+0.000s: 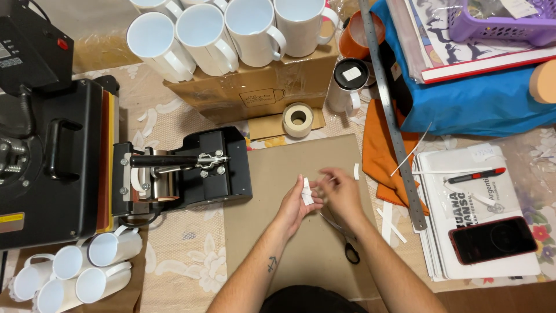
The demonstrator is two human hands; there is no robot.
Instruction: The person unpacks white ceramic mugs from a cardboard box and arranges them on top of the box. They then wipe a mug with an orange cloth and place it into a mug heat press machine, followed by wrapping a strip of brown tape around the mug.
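paper strip point(307, 191): small, white, crumpled
left hand point(296, 203): pinching paper strip
right hand point(341, 194): fingers curled at strip, grip unclear
scissors point(346, 242): under right wrist

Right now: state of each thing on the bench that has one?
left hand: fingers pinching small white paper strip
right hand: fingers at the strip, grip unclear
scissors: lying on the brown mat, partly under the right forearm
mug press: mug clamped in
phone: screen dark, face up
tape roll: lying flat
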